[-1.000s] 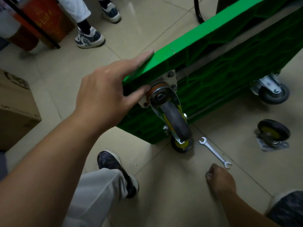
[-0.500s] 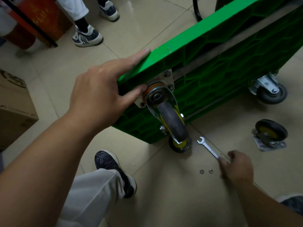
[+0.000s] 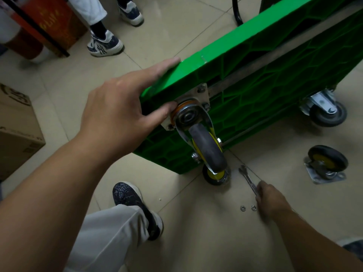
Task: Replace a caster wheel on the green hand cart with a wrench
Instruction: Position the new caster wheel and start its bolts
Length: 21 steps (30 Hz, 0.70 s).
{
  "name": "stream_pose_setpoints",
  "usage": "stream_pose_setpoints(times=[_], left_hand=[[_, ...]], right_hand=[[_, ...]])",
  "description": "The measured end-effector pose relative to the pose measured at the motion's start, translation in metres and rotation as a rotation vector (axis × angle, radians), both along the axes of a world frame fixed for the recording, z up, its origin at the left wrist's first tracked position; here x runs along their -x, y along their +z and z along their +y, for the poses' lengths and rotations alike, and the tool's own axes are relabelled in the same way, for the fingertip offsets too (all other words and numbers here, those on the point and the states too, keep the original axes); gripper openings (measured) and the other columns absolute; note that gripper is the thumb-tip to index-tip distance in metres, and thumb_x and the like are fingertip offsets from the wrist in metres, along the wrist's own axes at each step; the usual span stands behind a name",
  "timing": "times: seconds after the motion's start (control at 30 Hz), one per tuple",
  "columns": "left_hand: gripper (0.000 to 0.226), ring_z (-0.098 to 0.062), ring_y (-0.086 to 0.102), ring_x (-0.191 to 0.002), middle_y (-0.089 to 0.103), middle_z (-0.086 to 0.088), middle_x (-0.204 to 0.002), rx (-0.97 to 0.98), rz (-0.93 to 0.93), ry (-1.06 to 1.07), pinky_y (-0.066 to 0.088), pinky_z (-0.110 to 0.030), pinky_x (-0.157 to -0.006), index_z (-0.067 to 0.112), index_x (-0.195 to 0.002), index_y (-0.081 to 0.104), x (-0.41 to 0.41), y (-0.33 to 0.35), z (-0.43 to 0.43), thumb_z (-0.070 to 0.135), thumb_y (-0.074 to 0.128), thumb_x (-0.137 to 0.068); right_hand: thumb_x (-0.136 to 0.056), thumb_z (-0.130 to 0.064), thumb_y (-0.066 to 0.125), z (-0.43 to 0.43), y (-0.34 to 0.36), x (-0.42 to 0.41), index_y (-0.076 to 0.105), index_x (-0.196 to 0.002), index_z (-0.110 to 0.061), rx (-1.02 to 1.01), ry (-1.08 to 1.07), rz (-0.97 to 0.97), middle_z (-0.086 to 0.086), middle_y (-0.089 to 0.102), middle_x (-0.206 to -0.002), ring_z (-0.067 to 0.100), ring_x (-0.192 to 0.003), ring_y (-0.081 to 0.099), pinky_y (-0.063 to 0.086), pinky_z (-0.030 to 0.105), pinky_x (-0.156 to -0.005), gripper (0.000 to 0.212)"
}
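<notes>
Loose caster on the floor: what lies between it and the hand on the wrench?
Bare floor tile only, head view, between loose caster and right hand gripping the wrench.

Left hand (image 3: pixel 117 107): arm outstretched, fingers straight and flat, thumb spread beneath them.
Right hand (image 3: pixel 272 201): fingers curled round slim silver metal wrench (image 3: pixel 247 178), shaft jutting past the fingertips.

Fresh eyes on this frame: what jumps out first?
The bright green plastic hand cart, tipped on its side, fills the upper right, with the left hand pressing on its near corner beside a grey-and-yellow caster wheel. Lower right, the right hand grips a silver open-ended wrench, and a loose black caster on a metal plate lies on the beige tiled floor further right.
</notes>
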<state>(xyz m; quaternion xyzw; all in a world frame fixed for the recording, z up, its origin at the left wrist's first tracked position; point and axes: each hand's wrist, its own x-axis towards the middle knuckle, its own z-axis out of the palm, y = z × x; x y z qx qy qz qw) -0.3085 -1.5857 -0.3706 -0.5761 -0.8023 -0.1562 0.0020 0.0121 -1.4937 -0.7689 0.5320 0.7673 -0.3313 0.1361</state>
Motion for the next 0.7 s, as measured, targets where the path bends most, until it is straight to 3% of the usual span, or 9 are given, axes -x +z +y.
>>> stream_pose_setpoints(times=[0.1, 0.2, 0.27, 0.37, 0.5, 0.6, 0.7], left_hand=[[0.068, -0.025, 0.066, -0.116, 0.064, 0.011, -0.139, 0.009, 0.007, 0.009, 0.056, -0.051, -0.09, 0.06, -0.149, 0.035, -0.001, 0.0, 0.001, 0.054, 0.066, -0.088], [0.07, -0.027, 0.067, -0.112, 0.067, 0.01, -0.135, 0.015, 0.013, 0.033, 0.056, -0.049, -0.086, 0.06, -0.148, 0.036, -0.003, 0.0, 0.0, 0.049, 0.072, -0.089], [0.07, -0.028, 0.068, -0.11, 0.068, 0.01, -0.133, 0.009, 0.022, 0.039, 0.055, -0.044, -0.082, 0.059, -0.148, 0.038, -0.004, 0.001, 0.0, 0.048, 0.072, -0.087], [0.069, -0.026, 0.067, -0.106, 0.068, 0.01, -0.133, 0.008, 0.046, 0.025, 0.047, -0.034, -0.074, 0.058, -0.149, 0.038, -0.008, 0.004, 0.0, 0.049, 0.07, -0.088], [0.069, -0.026, 0.066, -0.106, 0.068, 0.011, -0.132, -0.008, 0.067, 0.024, 0.036, -0.03, -0.071, 0.057, -0.149, 0.038, -0.013, 0.006, -0.002, 0.048, 0.07, -0.089], [0.068, -0.024, 0.067, -0.101, 0.068, 0.013, -0.131, -0.01, 0.086, 0.02, 0.036, -0.03, -0.07, 0.055, -0.15, 0.039, -0.012, 0.005, -0.001, 0.05, 0.067, -0.088], [0.068, -0.022, 0.068, -0.101, 0.068, 0.013, -0.131, -0.008, 0.097, 0.032, 0.037, -0.029, -0.069, 0.054, -0.15, 0.04, -0.01, 0.005, 0.0, 0.051, 0.067, -0.087]], right_hand=[[-0.088, -0.008, 0.061, 0.006, 0.014, 0.003, 0.048, -0.08, -0.023, 0.071, 0.04, 0.023, 0.009, 0.06, -0.095, 0.031, -0.084, 0.062, 0.042, 0.03, -0.069, 0.021], [-0.094, 0.007, 0.052, 0.007, 0.052, 0.006, 0.057, -0.08, -0.014, 0.237, -0.23, 0.387, 0.012, 0.061, -0.076, 0.024, -0.06, 0.06, 0.046, 0.03, -0.06, 0.025], [-0.099, 0.007, 0.046, 0.013, 0.09, 0.018, 0.057, -0.09, -0.008, 0.26, -0.392, 0.599, 0.019, 0.061, -0.08, 0.02, -0.06, 0.059, 0.049, 0.03, -0.06, 0.021], [-0.104, -0.012, 0.047, 0.025, 0.155, 0.045, 0.054, -0.09, -0.01, 0.193, -0.531, 0.817, 0.011, 0.054, -0.074, 0.018, -0.062, 0.051, 0.043, 0.026, -0.058, 0.015], [-0.097, -0.057, 0.042, 0.024, 0.224, 0.086, 0.052, -0.078, -0.009, 0.178, -0.672, 1.115, -0.002, 0.04, -0.059, 0.012, -0.052, 0.038, 0.033, 0.026, -0.049, 0.052], [-0.091, -0.065, 0.044, 0.016, 0.231, 0.113, 0.041, -0.064, -0.003, 0.137, -0.512, 1.14, -0.001, 0.032, -0.053, 0.016, -0.05, 0.032, 0.028, 0.027, -0.05, 0.067], [-0.087, -0.074, 0.046, 0.016, 0.224, 0.135, 0.035, -0.052, -0.02, 0.102, -0.453, 1.115, -0.004, 0.029, -0.049, 0.013, -0.047, 0.028, 0.024, 0.029, -0.05, 0.065]])
